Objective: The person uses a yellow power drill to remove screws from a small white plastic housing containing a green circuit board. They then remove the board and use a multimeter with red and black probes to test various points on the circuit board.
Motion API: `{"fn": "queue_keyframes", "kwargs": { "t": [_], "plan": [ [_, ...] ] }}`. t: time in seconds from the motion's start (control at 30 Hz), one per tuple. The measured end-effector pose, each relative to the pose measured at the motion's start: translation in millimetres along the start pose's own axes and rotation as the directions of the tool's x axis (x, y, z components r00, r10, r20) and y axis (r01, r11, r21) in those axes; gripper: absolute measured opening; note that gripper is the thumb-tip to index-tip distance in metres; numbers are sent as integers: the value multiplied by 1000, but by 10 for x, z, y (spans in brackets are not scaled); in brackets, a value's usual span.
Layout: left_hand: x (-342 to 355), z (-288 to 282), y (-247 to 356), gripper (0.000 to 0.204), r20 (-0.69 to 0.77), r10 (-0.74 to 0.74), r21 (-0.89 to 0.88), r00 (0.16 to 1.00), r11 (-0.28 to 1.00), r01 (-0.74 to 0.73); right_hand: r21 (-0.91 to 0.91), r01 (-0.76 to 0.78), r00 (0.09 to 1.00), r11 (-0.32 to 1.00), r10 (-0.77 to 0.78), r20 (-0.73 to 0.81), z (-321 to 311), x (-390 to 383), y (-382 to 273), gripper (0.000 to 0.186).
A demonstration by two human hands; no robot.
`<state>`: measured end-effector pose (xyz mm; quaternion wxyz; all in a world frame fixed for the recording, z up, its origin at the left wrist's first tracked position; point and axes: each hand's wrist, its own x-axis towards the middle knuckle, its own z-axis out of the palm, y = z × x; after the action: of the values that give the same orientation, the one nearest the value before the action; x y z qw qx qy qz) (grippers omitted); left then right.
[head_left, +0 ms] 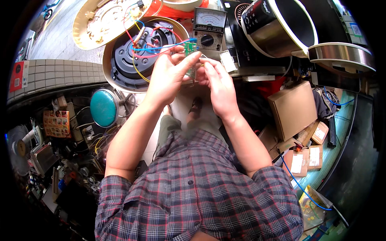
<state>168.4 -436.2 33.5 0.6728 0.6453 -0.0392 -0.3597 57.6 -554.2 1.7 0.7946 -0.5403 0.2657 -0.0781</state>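
Observation:
My left hand (169, 74) is closed on a small green circuit board (190, 49), holding it upright between thumb and fingers. Blue wires (161, 50) run from the board's top to the left. My right hand (221, 88) is pinched close against the board's right side; what its fingertips grip is too small to make out. Behind my left hand sits an opened round appliance base (120, 60) with a black inside and red, yellow and blue wires. Just beyond the board stands an analog multimeter (207, 39) with a needle dial and a black knob.
A cream plastic shell (82, 28) lies at the far left. Rightward are a steel-and-black cooker body (261, 30) and a round lid (341, 54). A green stool (103, 107) stands below left. Cardboard boxes (293, 105) and clutter fill the lower right.

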Motion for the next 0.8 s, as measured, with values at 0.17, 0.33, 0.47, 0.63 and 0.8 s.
{"fn": "queue_keyframes", "kwargs": {
  "t": [0.17,0.33,0.47,0.63,0.8],
  "plan": [
    [122,-13,-119,45,44,65,96,997,993,-69,-143,109,994,984,-106,24,0,-103,48,34],
    [40,-158,19,41,123,-124,-242,985,958,151,82,-76,996,994,72,50,-149,-3,-30,30],
    [-4,-193,-68,53,136,-44,-208,990,975,72,218,-140,987,966,117,114,-175,20,-39,26],
    [5,-261,-220,59,188,-5,-232,982,971,49,214,-147,985,966,122,125,-136,23,-73,24],
    [-79,-193,-227,58,146,71,-300,987,954,-25,210,-137,985,968,111,134,-78,29,-123,24]
  ]
}}
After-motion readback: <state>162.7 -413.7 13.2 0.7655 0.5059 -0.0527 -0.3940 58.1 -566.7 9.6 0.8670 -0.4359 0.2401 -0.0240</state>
